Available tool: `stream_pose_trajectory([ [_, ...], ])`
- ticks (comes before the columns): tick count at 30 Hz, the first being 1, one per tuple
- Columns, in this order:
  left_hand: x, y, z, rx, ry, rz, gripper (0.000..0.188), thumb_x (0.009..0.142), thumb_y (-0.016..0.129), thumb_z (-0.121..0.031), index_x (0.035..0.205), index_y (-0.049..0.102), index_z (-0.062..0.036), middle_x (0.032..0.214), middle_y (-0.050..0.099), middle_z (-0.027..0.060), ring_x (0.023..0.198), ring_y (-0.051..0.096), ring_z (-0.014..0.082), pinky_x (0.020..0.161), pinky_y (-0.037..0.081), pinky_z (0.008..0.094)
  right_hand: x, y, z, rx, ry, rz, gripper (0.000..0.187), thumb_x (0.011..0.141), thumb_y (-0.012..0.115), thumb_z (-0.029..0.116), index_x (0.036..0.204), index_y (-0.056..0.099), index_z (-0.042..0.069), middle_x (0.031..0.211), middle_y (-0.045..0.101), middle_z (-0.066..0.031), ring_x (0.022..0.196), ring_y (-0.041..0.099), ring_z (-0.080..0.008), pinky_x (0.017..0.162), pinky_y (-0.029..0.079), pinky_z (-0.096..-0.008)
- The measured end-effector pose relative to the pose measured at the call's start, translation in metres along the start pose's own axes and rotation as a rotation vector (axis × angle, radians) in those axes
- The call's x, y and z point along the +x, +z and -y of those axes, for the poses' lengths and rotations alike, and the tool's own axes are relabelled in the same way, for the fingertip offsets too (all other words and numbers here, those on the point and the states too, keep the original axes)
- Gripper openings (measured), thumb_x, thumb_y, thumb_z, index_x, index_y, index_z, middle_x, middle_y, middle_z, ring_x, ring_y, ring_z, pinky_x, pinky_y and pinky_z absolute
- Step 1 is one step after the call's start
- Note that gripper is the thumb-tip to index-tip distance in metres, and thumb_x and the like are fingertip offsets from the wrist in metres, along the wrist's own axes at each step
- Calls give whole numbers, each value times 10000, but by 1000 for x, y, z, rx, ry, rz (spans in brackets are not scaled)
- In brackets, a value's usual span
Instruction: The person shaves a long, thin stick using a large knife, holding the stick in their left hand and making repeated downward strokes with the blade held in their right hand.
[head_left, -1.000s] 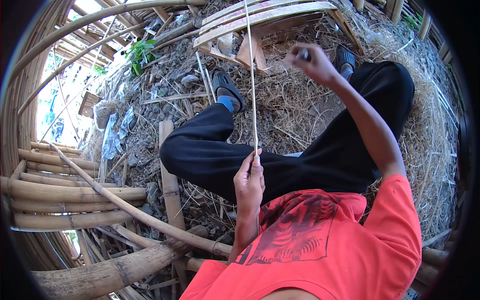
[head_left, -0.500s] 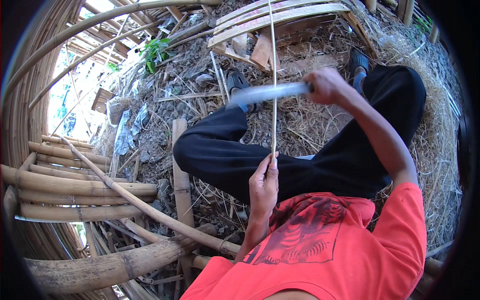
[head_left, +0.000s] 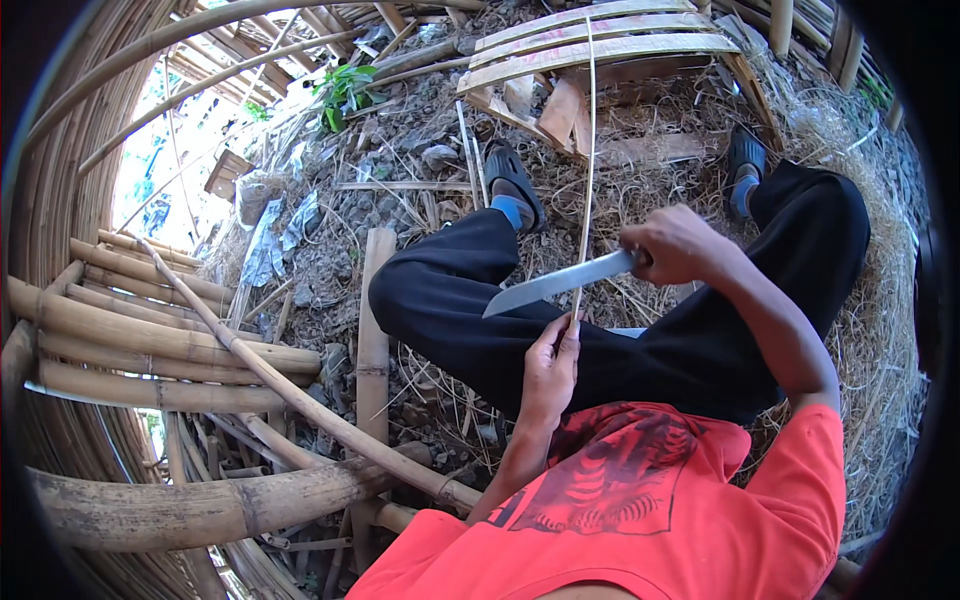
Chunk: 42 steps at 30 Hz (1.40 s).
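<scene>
At my 9 o'clock lies a stack of thick bamboo poles (head_left: 150, 340), and one thinner bamboo pole (head_left: 300, 395) crosses them on a diagonal toward 6 o'clock.

Moving to the middle, my left hand (head_left: 550, 375) is raised in front of the black trousers (head_left: 480, 320). Its fingers (head_left: 568, 335) are pressed together around the lower end of a thin bamboo strip (head_left: 588, 160). The strip has its long axis almost vertical: from this pinch it runs straight toward 12 o'clock, up to the slatted bamboo frame (head_left: 600, 45) on the ground.

Just above the left fingers, the knife (head_left: 555, 285) lies across the strip. Its blade is nearly horizontal, with the tip pointing to 9 o'clock and a little down, so blade and strip make close to a right angle. The blade seems to touch the strip, but I cannot tell this for sure.

At 3 o'clock from the strip, my right hand (head_left: 680, 245) is closed in a fist on the knife handle. The left hand is the nearer one to the crossing point; it sits directly below it, at 6 o'clock.
</scene>
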<state>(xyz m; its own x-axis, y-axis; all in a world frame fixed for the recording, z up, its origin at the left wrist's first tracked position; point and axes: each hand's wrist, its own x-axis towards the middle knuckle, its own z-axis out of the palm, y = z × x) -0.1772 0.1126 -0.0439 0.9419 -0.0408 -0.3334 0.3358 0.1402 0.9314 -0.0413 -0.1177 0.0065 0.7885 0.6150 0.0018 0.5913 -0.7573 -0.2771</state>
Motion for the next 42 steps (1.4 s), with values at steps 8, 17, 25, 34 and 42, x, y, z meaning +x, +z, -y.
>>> stream_pose_trajectory([
  [8, -8, 5, 2, 128, 142, 30, 340, 1027, 545, -234, 1308, 563, -42, 672, 397, -99, 488, 304, -30, 412, 208, 165, 25, -15, -98, -5, 570, -252, 224, 841, 605, 225, 877, 742, 51, 767, 695, -174, 712, 691, -334, 716, 561, -444],
  [17, -5, -2, -3, -15, 11, 30, 323, 1032, 531, -221, 1309, 567, -59, 684, 399, -98, 489, 302, -32, 407, 216, 158, 11, 8, -35, 31, 218, -164, 140, 755, 692, 186, 854, 655, 94, 671, 662, -115, 626, 661, -329, 637, 535, -444],
  [25, -3, -2, -4, 108, 150, -43, 320, 1036, 524, -211, 1307, 572, -48, 673, 384, -103, 498, 302, -29, 420, 224, 162, 19, 5, -41, -82, 201, -25, 111, 667, 673, 196, 742, 718, 127, 736, 686, -123, 715, 674, -331, 695, 548, -449],
  [34, 0, -2, 7, 88, 114, 11, 337, 1034, 530, -233, 1310, 564, -43, 662, 387, -103, 483, 299, -28, 413, 222, 166, 33, -4, -84, 99, 524, -417, 233, 839, 597, 240, 932, 703, 55, 773, 696, -177, 732, 688, -363, 731, 553, -474],
  [42, -7, 4, -3, 96, 95, 10, 317, 1035, 523, -205, 1305, 566, -44, 668, 377, -105, 485, 303, -35, 409, 219, 160, 25, 24, -70, 69, 419, -253, 216, 784, 651, 282, 812, 688, 71, 724, 680, -174, 675, 659, -376, 645, 531, -471],
])
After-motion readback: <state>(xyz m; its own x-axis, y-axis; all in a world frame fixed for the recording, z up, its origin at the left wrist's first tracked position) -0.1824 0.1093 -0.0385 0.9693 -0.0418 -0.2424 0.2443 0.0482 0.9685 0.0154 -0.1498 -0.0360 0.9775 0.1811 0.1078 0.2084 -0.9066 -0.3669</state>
